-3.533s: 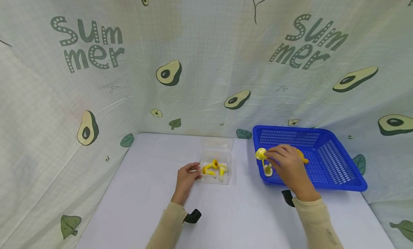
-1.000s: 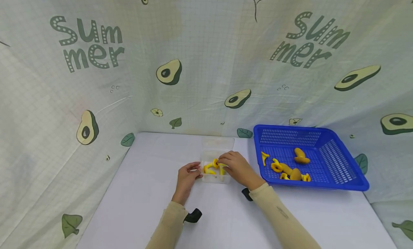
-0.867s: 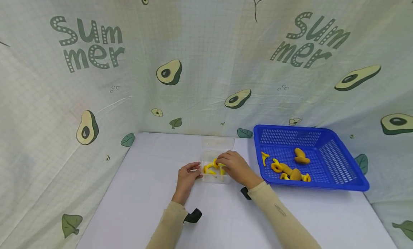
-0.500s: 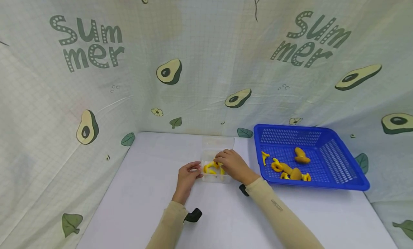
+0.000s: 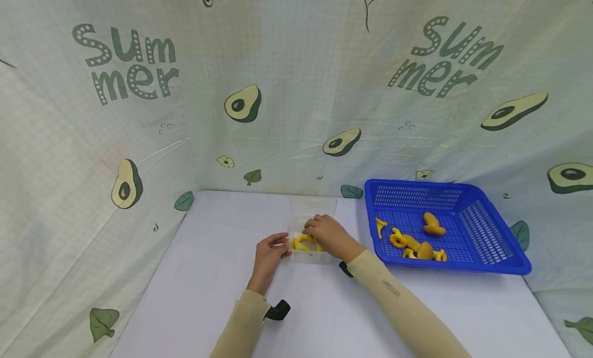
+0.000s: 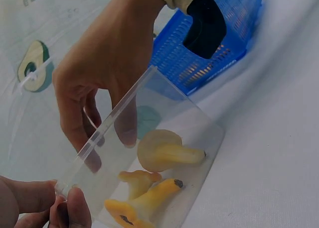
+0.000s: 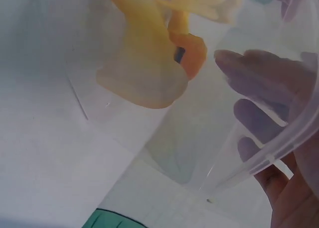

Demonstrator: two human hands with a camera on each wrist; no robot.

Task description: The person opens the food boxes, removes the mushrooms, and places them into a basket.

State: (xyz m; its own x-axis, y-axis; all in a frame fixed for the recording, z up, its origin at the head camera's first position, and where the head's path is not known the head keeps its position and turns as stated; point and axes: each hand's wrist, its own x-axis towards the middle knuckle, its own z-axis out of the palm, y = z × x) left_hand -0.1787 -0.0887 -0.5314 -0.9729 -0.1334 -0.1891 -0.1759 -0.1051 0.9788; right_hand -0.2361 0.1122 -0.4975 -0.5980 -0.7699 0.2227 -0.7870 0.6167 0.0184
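A clear plastic box (image 5: 311, 257) with its lid (image 5: 313, 206) folded back stands on the white table. My left hand (image 5: 268, 256) pinches its left rim, and the left wrist view shows the fingertips (image 6: 77, 208) at that edge. Several yellow toy mushrooms (image 5: 303, 243) lie inside, among them a pale capped one (image 6: 172, 151) and an orange-tipped one (image 6: 149, 203). My right hand (image 5: 331, 237) reaches down over the box. In the left wrist view its fingers hang at the far wall, spread from the thumb with nothing between them. It covers part of the box in the head view.
To the right stands a blue slotted basket (image 5: 468, 193). Inside lie brown-capped toy mushrooms (image 5: 433, 225) and several yellow ones (image 5: 397, 238). A printed cloth (image 5: 287, 141) hangs behind the table (image 5: 222, 234). Black wrist mounts (image 5: 278, 310) stick out beside the sleeves.
My right hand held a pale yellow mushroom at the basket's left side, then came left to the box. Over the last second it shifted slightly further left. My left hand stayed put.
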